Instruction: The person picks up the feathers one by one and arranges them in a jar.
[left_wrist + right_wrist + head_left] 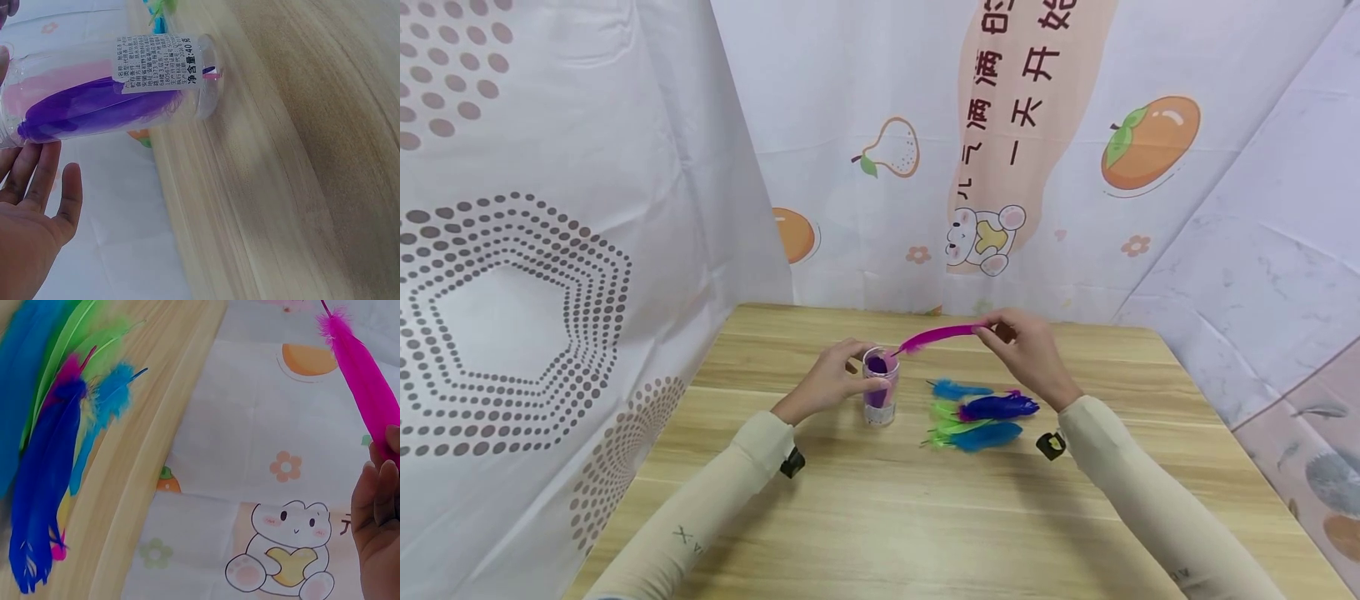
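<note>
My left hand (831,375) holds a clear plastic jar (878,412) upright near its mouth, thumb on one side and fingers on the other. Inside the jar stand a purple feather (94,111) and a pink one (53,84); a printed label (153,65) is stuck near its base. My right hand (1028,354) pinches a magenta feather (936,335) by its vane end. The feather lies nearly level in the head view, its quill tip right at the jar's rim.
A loose pile of feathers lies on the wooden table (880,517) right of the jar: dark blue (1000,407), teal (988,436), light blue (958,390) and green (946,427). Printed curtains (850,275) hang behind the table and along its sides.
</note>
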A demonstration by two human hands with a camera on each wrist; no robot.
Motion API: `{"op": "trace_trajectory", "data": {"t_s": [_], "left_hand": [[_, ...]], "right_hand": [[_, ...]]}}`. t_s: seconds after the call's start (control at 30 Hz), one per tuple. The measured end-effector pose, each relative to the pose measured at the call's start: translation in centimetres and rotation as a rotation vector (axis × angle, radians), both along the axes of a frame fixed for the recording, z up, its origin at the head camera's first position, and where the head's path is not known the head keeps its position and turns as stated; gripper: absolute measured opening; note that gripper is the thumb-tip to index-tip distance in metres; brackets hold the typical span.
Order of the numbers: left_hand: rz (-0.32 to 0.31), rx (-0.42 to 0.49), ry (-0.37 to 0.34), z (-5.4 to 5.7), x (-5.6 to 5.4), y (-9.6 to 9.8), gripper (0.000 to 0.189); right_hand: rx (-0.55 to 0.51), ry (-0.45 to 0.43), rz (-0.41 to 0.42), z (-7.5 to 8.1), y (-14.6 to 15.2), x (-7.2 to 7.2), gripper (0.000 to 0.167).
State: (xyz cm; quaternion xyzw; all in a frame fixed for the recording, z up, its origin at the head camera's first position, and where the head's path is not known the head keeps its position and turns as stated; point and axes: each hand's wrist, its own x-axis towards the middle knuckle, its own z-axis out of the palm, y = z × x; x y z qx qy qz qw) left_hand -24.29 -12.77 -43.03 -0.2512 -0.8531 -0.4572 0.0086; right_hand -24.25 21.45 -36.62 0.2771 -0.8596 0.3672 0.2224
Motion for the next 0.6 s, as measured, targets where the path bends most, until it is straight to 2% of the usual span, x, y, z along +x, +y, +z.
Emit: {"op": "trace_trajectory", "data": {"t_s": [0.6], "left_hand": [[0.007, -0.009, 0.011, 0.0, -0.1, 0.1, 0.058]], "right_hand": [[0.029, 0.038, 0.089, 0.5, -2.4, -0.1, 0.009]]}}
